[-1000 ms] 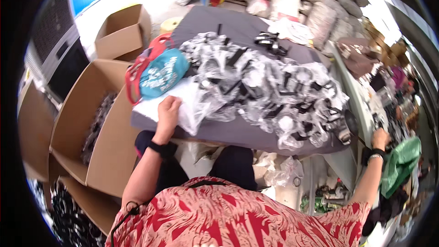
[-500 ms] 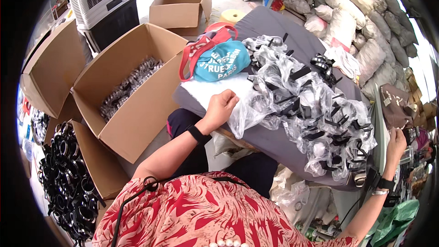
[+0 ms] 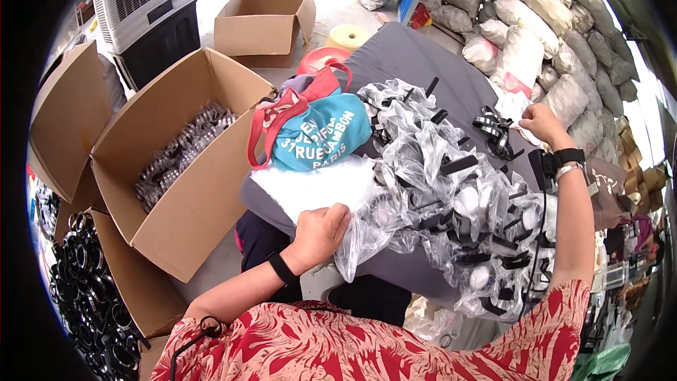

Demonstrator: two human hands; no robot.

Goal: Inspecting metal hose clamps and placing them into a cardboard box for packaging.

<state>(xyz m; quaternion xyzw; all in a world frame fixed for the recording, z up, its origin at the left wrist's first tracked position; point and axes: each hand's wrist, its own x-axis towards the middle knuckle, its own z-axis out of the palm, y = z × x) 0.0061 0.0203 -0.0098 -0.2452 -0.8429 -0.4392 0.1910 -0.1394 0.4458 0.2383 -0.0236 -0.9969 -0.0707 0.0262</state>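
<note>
My left hand (image 3: 322,235) is closed at the near left edge of the heap, its fingertips pinching the edge of a clear plastic bag (image 3: 360,247). Wrapped pieces with black tabs (image 3: 458,197) fill the heap on the grey cloth-covered table (image 3: 416,49). At the far right side, my right hand (image 3: 544,127) is closed, with its fingertips beside a crumpled white cloth (image 3: 513,108); what it holds is too small to make out. Loose black rings (image 3: 493,130) lie just left of it. A white sheet (image 3: 296,194) lies beyond my left hand.
A turquoise bag with red handles (image 3: 321,130) rests on the table's left part. An open carton (image 3: 204,212) to the left contains wrapped pieces; many black rings (image 3: 92,289) are piled below. Another carton (image 3: 254,35), an air cooler (image 3: 144,7) and stacked sacks (image 3: 522,56) stand behind.
My right hand has moved from beyond the table's right edge, inward and away from me, to beside the black rings. My left hand has come slightly nearer to me. The view has shifted.
</note>
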